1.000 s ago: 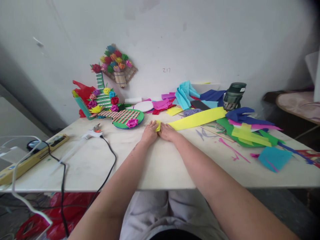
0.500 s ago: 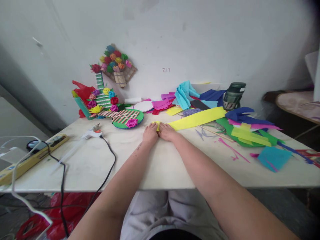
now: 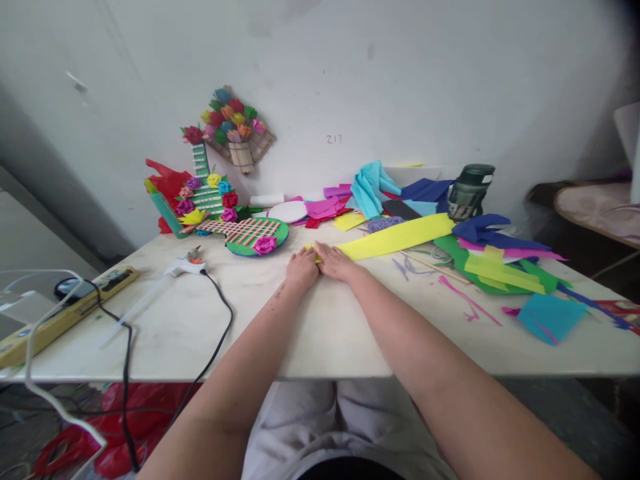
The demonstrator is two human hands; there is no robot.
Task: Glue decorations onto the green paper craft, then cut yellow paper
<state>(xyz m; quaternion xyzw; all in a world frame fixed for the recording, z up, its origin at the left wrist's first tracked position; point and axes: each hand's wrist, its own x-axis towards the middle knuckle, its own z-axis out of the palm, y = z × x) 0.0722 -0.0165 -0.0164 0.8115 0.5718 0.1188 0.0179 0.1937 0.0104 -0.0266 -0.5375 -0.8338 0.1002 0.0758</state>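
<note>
A long yellow strip, looking like crepe paper (image 3: pixel 400 236), runs across the table from the bottle toward my hands. Its near end is under my fingers and looks folded, though they cover most of it. My left hand (image 3: pixel 303 265) lies flat on that end, fingers stretched forward. Beside it, touching, my right hand (image 3: pixel 334 262) presses down on the same end with its fingers extended. Just beyond my left hand lies a green guitar-shaped craft (image 3: pixel 253 235) with thin wooden sticks and a pink paper flower (image 3: pixel 265 245).
On the left are a glue gun (image 3: pixel 185 265) with a black cord and a yellow power strip (image 3: pixel 65 310). Paper flower crafts (image 3: pixel 207 193) stand behind. Coloured paper (image 3: pixel 373 190), a dark green bottle (image 3: pixel 470 192) and a blue paper square (image 3: pixel 550 317) lie rightward.
My right hand's fingers have shifted slightly up and left over the folded yellow end, covering more of it. My left hand stays about where it was.
</note>
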